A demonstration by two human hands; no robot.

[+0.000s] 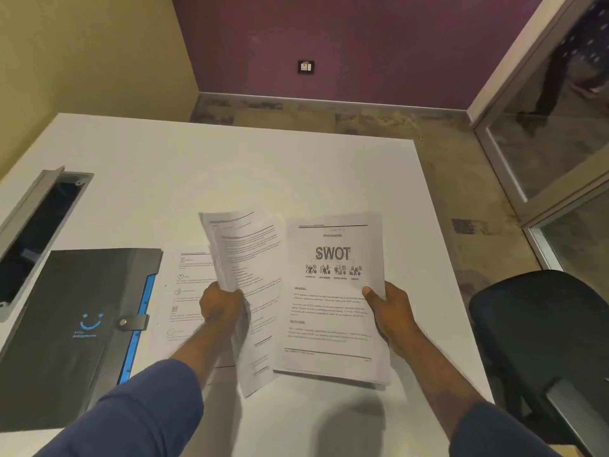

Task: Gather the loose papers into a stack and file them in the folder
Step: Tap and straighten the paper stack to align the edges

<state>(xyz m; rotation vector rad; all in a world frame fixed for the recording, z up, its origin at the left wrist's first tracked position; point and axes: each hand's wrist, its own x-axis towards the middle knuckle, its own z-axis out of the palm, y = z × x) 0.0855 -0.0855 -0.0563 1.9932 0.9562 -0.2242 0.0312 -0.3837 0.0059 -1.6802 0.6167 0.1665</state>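
White table as landmark, filling the middle of the view. Grey-framed cable slot recessed in the table's left part, lid raised, dark inside. Black office chair just beside the table's right edge, near corner. Mottled brown floor beyond and right of the table. Purple wall past the far edge, bearing a small dark socket plate; grey skirting along its foot. Yellow wall beyond the far left corner. Glass partition in pale frame, far right of the table.
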